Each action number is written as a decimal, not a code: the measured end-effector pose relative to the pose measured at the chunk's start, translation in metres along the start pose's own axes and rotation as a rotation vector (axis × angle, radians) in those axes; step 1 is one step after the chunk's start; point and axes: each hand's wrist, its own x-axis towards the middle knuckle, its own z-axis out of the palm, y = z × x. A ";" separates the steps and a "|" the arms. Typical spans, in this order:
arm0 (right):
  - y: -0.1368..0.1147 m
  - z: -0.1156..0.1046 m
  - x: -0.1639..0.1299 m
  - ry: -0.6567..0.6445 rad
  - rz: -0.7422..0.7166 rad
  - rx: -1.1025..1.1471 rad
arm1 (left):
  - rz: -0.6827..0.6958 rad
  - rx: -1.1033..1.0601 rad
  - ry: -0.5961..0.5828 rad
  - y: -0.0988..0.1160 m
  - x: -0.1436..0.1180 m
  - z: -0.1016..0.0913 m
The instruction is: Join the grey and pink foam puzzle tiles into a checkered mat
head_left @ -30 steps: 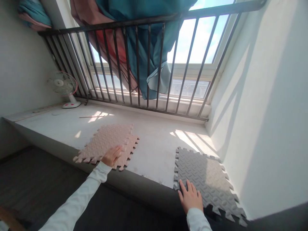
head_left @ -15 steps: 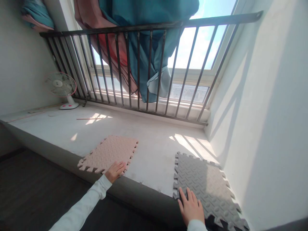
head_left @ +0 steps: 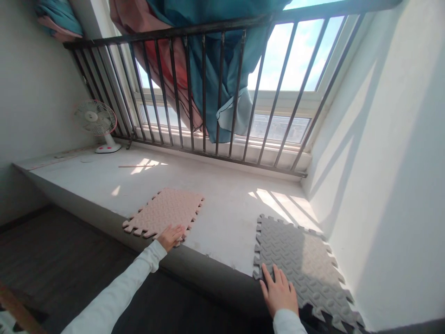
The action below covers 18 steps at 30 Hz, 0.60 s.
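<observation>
Head view: your left arm reaches up from bottom left, slanting right, white sleeve [head_left: 121, 287] down to the wrist. Left hand [head_left: 171, 235] is palm down on the pink mat [head_left: 170, 208], over its near right corner. Fingers nearly straight, close together, pointing right. It's contact from above, hand laid flat; thumb hidden, so can't tell if it hooks under the edge.

Right arm: just the cuff [head_left: 288, 321] at the bottom edge. Your right hand [head_left: 281, 290] points up and slightly left, palm down, fingers spread with gaps. Fingertips rest on the grey mat [head_left: 299, 260] at its near left corner, thumb right by the mat's edge. Can't tell if the thumb presses it.

Mats: both lie on the white ledge [head_left: 225, 218], well apart, ledge showing between. Pink one is on your left, near teeth at the ledge's front edge. Grey one is at the right end, along the wall [head_left: 399, 185], part sunlit, part shaded. Railing [head_left: 194, 29] runs behind, curtain [head_left: 227, 69] beyond its bars. Fan [head_left: 95, 118] stands toward the far left, stick [head_left: 134, 166] behind and left of the pink mat.
</observation>
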 end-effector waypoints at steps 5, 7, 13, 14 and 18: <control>0.000 -0.001 -0.001 -0.005 0.000 -0.003 | -0.038 0.010 -0.022 -0.001 0.001 0.003; 0.000 0.000 -0.001 -0.007 -0.002 0.000 | -0.050 0.012 -0.028 -0.002 -0.002 0.006; 0.000 0.000 -0.001 -0.024 -0.004 -0.014 | -0.062 -0.024 -0.144 0.000 -0.007 -0.004; 0.000 -0.001 -0.001 -0.029 -0.003 -0.016 | -0.071 -0.027 -0.175 0.003 -0.003 -0.010; 0.000 0.000 0.000 -0.035 -0.002 -0.024 | -0.031 -0.051 -0.325 0.014 0.027 -0.035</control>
